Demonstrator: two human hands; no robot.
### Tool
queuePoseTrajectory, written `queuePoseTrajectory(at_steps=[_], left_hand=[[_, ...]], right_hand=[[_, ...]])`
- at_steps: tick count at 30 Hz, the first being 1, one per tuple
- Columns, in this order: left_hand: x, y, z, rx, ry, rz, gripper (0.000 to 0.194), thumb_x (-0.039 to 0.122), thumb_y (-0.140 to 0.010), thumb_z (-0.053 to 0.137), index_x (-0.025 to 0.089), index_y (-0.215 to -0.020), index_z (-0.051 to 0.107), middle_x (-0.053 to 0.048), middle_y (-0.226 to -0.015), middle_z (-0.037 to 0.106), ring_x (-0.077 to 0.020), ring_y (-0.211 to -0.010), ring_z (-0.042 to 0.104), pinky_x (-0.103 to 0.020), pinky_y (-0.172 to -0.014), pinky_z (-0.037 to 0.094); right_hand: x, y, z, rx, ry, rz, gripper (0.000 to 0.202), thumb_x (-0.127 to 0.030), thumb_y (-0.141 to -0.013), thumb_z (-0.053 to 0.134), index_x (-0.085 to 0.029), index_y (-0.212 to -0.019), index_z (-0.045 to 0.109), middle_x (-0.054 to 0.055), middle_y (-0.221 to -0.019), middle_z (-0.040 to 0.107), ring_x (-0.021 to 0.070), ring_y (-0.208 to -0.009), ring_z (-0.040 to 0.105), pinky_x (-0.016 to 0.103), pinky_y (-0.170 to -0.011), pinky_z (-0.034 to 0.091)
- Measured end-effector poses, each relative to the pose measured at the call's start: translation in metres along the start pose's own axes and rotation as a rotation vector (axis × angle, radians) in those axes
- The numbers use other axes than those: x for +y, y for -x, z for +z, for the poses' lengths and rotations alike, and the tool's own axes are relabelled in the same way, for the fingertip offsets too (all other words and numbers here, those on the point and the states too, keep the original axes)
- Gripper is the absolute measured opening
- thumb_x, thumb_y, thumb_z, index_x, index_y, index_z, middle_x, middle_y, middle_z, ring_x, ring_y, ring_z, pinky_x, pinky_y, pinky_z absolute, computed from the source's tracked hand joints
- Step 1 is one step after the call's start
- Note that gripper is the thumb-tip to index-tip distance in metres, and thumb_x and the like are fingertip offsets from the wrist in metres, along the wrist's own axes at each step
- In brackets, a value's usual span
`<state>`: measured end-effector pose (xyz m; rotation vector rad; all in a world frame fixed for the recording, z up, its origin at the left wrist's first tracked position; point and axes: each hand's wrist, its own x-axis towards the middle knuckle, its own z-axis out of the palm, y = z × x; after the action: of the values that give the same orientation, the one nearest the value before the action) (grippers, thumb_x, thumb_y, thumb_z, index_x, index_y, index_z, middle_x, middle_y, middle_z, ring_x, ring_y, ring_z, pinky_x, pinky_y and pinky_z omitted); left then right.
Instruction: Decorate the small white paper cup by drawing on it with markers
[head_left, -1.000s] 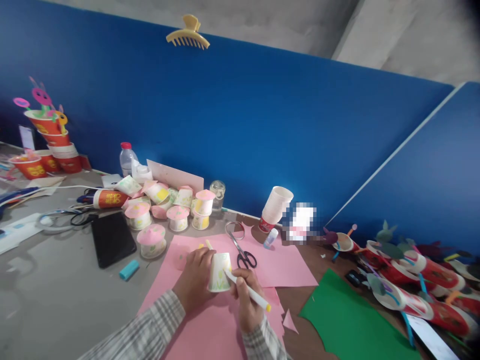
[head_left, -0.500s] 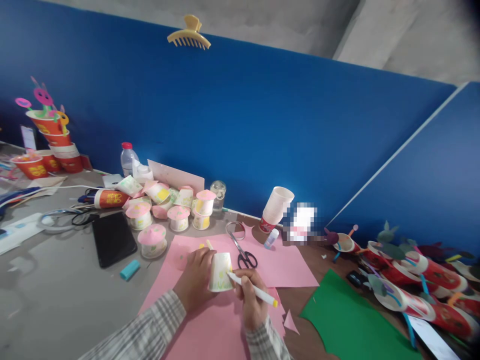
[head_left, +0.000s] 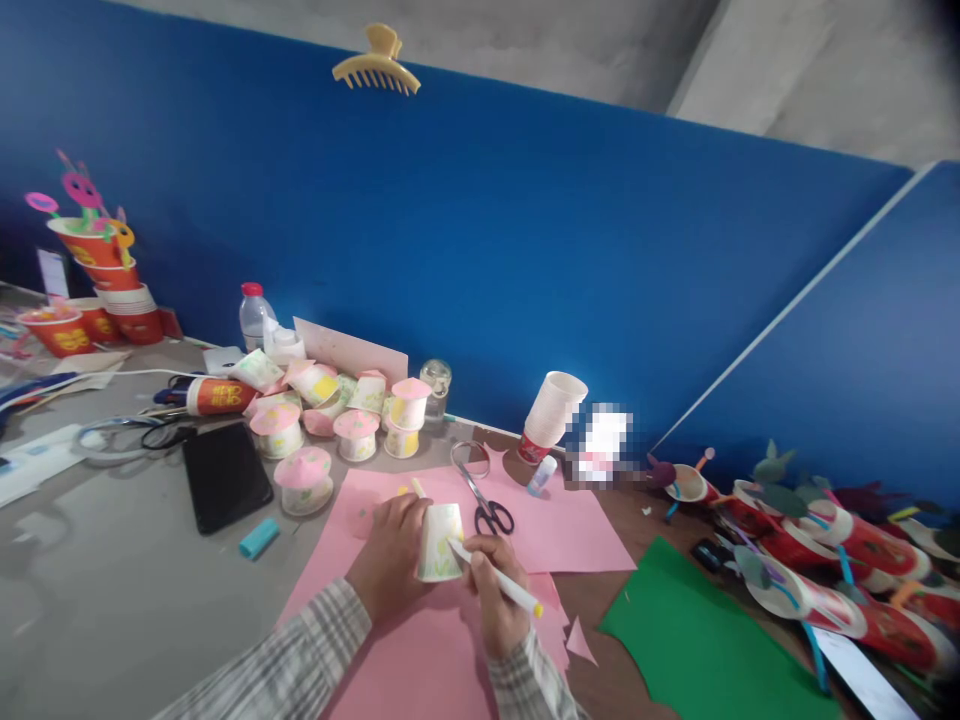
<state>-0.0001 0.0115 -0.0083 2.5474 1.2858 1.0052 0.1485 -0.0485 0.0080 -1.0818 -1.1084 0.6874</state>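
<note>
A white paper cup point(head_left: 441, 530) with green and yellow marks stands upside down over the pink paper point(head_left: 420, 665). My left hand point(head_left: 391, 556) grips it from the left side. Closed round a white marker point(head_left: 506, 588) with a yellow end is my right hand point(head_left: 496, 600); the marker's tip touches the cup's right side. Behind the cup, scissors point(head_left: 491, 517) with black handles lie on pink paper. A glue stick point(head_left: 541, 476) rests further right, beside a stack of white cups point(head_left: 553, 408).
Several pink-roofed cup houses point(head_left: 304, 480) stand at the back left, near a black phone point(head_left: 226, 478) and a teal marker cap point(head_left: 259, 539). Green paper point(head_left: 697, 630) lies at the right, before red cup figures point(head_left: 889, 560). A blue partition point(head_left: 525, 250) closes the back.
The marker in my right hand has shifted slightly left, its tip moving a little further onto the cup's face. My left hand keeps its hold on the cup.
</note>
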Motion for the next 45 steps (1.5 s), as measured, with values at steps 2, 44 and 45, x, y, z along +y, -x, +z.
queuePoseTrajectory(at_steps=[2, 44, 45], left_hand=[[0.000, 0.000, 0.000, 0.002, -0.003, 0.003, 0.070, 0.051, -0.052, 0.061, 0.021, -0.110, 0.033, -0.005, -0.100, 0.041, -0.0258, -0.097, 0.039, -0.041, -0.084, 0.033], [-0.001, -0.001, -0.001, 0.026, -0.001, -0.004, 0.075, 0.057, -0.051, 0.060, 0.020, -0.110, 0.035, -0.006, -0.101, 0.043, -0.0255, -0.097, 0.039, -0.040, -0.084, 0.034], [-0.001, -0.001, -0.001, 0.028, 0.002, -0.004, 0.074, 0.057, -0.051, 0.060, 0.020, -0.110, 0.035, -0.006, -0.101, 0.043, -0.0255, -0.097, 0.039, -0.041, -0.084, 0.034]], right_hand=[[0.000, 0.000, 0.000, 0.002, -0.010, 0.009, 0.015, -0.030, -0.069, 0.055, -0.020, -0.065, 0.065, -0.008, -0.036, 0.049, 0.0102, -0.031, 0.045, 0.019, -0.033, 0.039], [0.017, 0.001, -0.001, 0.083, -0.158, 0.114, 0.030, -0.046, -0.069, 0.055, -0.018, -0.062, 0.062, -0.010, -0.033, 0.041, 0.0079, -0.030, 0.037, 0.018, -0.032, 0.032], [0.017, 0.000, -0.001, 0.100, -0.158, 0.106, 0.029, -0.046, -0.069, 0.054, -0.018, -0.064, 0.063, -0.009, -0.035, 0.043, 0.0087, -0.032, 0.039, 0.019, -0.034, 0.034]])
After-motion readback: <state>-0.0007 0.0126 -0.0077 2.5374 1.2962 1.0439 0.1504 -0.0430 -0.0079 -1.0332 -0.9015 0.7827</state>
